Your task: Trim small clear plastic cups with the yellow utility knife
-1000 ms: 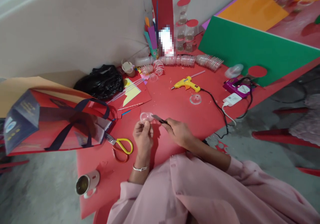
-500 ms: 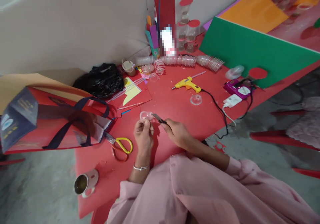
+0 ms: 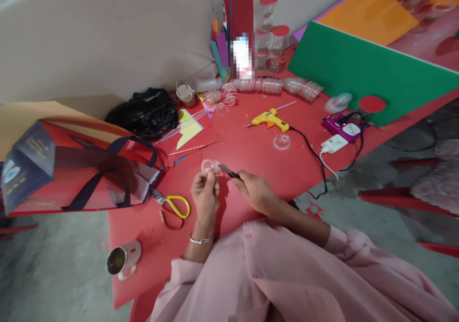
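Observation:
My left hand [image 3: 205, 191] pinches a small clear plastic cup [image 3: 209, 167] by its near side, holding it just above the red table [image 3: 247, 157]. In my right hand [image 3: 254, 188] is a utility knife [image 3: 227, 171] with a dark handle. Its blade points left and its tip meets the right end of the cup; whether it pierces the plastic I cannot tell. Left of my left hand lie scissors [image 3: 174, 209] with one yellow and one red handle. Beyond my right hand a clear plastic piece [image 3: 281, 142] rests on the table.
A yellow glue gun [image 3: 268, 119] lies with its cord trailing right to a purple power strip [image 3: 340, 127]. Rows of clear cups [image 3: 258, 85] line the back. A mug [image 3: 124, 259] stands at the front left corner, near a large bag [image 3: 89, 169]. Green board [image 3: 369, 73] stands right.
The camera view has shifted slightly. Both hands, the cup and the knife keep nearly the same position, with the blade still at the cup.

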{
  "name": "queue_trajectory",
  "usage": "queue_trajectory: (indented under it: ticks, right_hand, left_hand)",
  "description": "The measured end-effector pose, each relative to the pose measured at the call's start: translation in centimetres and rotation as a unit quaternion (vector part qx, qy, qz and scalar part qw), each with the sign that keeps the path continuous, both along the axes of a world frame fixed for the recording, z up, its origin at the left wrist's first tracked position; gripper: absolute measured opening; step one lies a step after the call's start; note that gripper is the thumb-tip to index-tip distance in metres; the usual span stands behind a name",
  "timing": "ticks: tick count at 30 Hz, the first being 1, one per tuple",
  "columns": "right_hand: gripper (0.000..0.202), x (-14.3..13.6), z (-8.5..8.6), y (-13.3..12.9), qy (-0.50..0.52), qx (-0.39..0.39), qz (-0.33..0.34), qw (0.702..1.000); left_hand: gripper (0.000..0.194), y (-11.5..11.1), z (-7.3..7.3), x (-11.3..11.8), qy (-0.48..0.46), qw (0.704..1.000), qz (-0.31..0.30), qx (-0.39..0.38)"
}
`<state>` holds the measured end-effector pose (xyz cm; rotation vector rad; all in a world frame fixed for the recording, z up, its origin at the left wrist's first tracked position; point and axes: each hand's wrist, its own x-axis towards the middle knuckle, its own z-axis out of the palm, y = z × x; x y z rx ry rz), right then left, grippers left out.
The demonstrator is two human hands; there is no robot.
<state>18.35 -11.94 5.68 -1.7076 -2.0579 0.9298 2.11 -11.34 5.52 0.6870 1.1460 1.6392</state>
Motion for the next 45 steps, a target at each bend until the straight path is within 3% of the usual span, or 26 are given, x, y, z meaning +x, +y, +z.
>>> queue_trajectory:
  ticks: [4,8,14,18,25,30,32,38,41,45]
  right_hand:
    - [0.04,0.0,-0.8,1.0,-0.123,0.079,0.006,0.989]
    - [0.044,0.9,-0.5,2.1,-0.153,0.129,0.02,0.98]
    - [0.037,0.8,0.8,0.7,-0.009,0.013,0.023,1.0]
    - [0.039,0.4,0.6,-0.6,0.064,-0.008,0.015,0.998]
    - [0.041,0.3,-0.3,0.4,-0.126,0.083,0.008,0.989]
    - [0.048,0.8,0.3,1.5,-0.161,0.156,0.016,0.974]
    - [0.046,0.7,0.7,1.4,-0.145,0.138,0.016,0.98]
    - [0.039,0.1,1.7,-0.2,-0.023,-0.017,0.02,0.999]
    - [0.041,0.0,1.5,-0.6,0.016,-0.03,0.02,0.999]
    - [0.041,0.1,0.6,0.0,-0.076,0.011,0.011,0.997]
  left_hand:
    - [0.039,0.1,0.5,-1.0,-0.048,0.998,-0.041,-0.019]
    - [0.037,0.2,0.6,-1.1,-0.06,0.996,-0.059,-0.019]
    - [0.036,0.0,0.5,0.3,-0.028,0.999,-0.009,0.017]
    - [0.034,-0.2,0.6,0.8,-0.011,0.999,0.015,0.027]
    - [0.034,-0.5,1.0,-0.5,-0.087,0.994,-0.07,-0.014]
    - [0.032,-0.5,1.3,-1.2,-0.122,0.987,-0.101,-0.021]
    - [0.033,-0.4,1.2,-0.8,-0.11,0.991,-0.08,-0.012]
    - [0.039,-0.3,0.7,0.5,-0.035,0.999,-0.001,0.018]
    - [0.037,-0.4,0.6,0.7,-0.007,1.0,0.015,0.021]
    - [0.037,-0.4,0.7,0.2,-0.039,0.999,-0.015,0.011]
